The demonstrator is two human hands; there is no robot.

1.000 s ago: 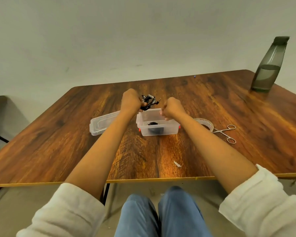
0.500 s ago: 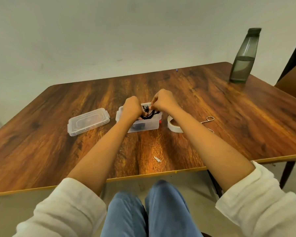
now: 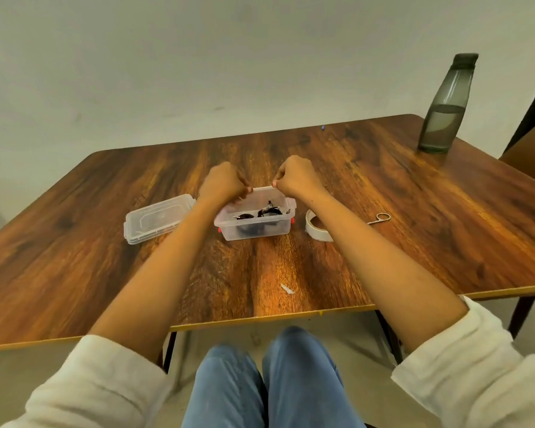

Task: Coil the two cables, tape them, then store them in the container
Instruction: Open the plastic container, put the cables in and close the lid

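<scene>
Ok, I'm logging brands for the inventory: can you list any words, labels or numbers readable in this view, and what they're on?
None can be read.
Water bottle: plain dark plastic, no label visible.
Container and lid: clear plastic, no print visible.
Tape roll: plain white on the side that shows, partly hidden by the forearm.
Scissors: too small to show any stamp.

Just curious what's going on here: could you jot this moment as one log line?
stage: storing | cables: in container | left hand, right hand: at far rim | lid: off, left | tape roll: right
</scene>
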